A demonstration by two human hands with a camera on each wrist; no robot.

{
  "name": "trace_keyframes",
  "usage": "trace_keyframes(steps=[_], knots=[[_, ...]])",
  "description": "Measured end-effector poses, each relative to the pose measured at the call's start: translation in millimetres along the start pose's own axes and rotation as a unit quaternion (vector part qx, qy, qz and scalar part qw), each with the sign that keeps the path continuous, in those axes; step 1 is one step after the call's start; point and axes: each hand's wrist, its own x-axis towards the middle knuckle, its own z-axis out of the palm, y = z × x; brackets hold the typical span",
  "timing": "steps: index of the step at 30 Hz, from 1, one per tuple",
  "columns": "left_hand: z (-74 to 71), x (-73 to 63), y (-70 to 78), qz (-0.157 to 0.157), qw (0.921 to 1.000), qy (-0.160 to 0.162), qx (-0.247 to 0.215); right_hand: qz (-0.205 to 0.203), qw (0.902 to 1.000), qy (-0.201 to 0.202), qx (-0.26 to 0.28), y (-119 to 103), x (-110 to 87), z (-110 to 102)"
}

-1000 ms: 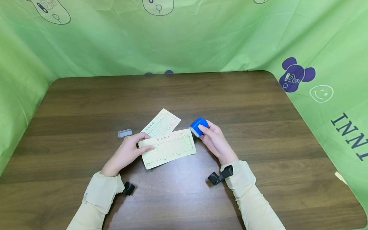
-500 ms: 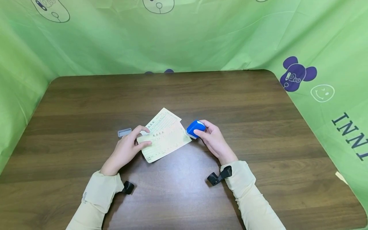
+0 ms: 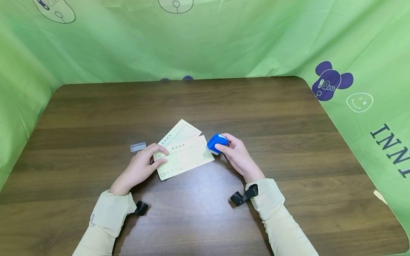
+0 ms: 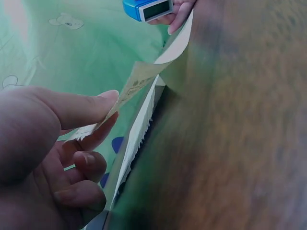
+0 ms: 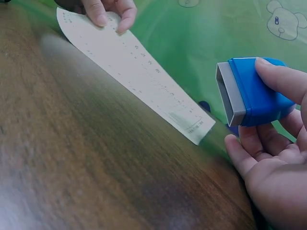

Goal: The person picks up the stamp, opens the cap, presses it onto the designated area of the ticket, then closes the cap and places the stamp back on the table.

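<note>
My left hand (image 3: 141, 165) pinches the left end of a pale printed paper slip (image 3: 187, 158) between thumb and index finger. In the left wrist view that slip (image 4: 139, 79) bends in a curve above a second sheet or stack with a ragged edge (image 4: 139, 136). A second printed slip (image 3: 180, 132) lies slanted on the table, partly covered by the first. In my right hand (image 3: 238, 154) is a blue self-inking stamp (image 3: 217, 143), held at its sides by thumb and fingers. Its rectangular grey-rimmed face (image 5: 230, 96) points toward the slip's right end, close beside it.
A small clear stamp cap (image 3: 138, 147) lies on the brown wooden table (image 3: 272, 117), left of the slips. Green printed cloth (image 3: 221, 39) hangs around the table's back and sides. Some pale scrap (image 3: 380, 197) sits at the right edge.
The held slip has shifted up and left, tilting with its right end higher, and covers more of the second slip. The stamp has moved slightly left and down in the right hand.
</note>
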Motion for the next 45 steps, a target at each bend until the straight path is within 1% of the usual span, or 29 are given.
trace_keyframes(steps=[3,6,10,13,16,21,24,29,31,36,45], knots=[[-1.4,-1.2,0.6,0.006,0.9997,-0.007,0.024,0.002,0.9999,0.002,-0.014,0.7,0.7,0.7],[-2.1,-2.0,0.8,0.004,0.999,-0.015,0.041,-0.004,0.9976,0.001,-0.069,2.1,0.7,1.6],[-2.3,-1.6,0.5,-0.002,0.9986,-0.02,0.05,-0.039,0.9852,-0.026,-0.165,3.7,-0.6,3.6],[-2.4,-1.0,-0.1,-0.005,0.9986,-0.022,0.048,-0.069,0.9763,-0.053,-0.198,3.8,-1.9,5.0],[-2.9,-0.8,-0.9,-0.012,0.9986,-0.027,0.043,-0.084,0.9719,-0.073,-0.207,3.2,-3.1,6.0],[-2.9,-1.0,-2.4,-0.018,0.9986,-0.033,0.038,-0.093,0.9634,-0.097,-0.232,2.8,-4.3,7.0],[-3.1,-1.1,-2.7,-0.019,0.9982,-0.037,0.042,-0.105,0.9546,-0.108,-0.257,2.9,-4.3,7.7],[-2.7,-1.8,-2.2,-0.025,0.997,-0.046,0.057,-0.122,0.9359,-0.122,-0.307,3.1,-5.2,8.7],[-2.2,-2.1,-2.0,-0.029,0.9964,-0.049,0.063,-0.125,0.9308,-0.124,-0.32,3.5,-5.6,8.7],[-1.3,-1.3,-3.0,-0.028,0.9958,-0.051,0.071,-0.134,0.9263,-0.128,-0.328,4.4,-6.1,8.8],[-1.8,-0.8,-3.2,-0.02,0.9957,-0.05,0.076,-0.137,0.9258,-0.136,-0.325,4.6,-7.4,9.0]])
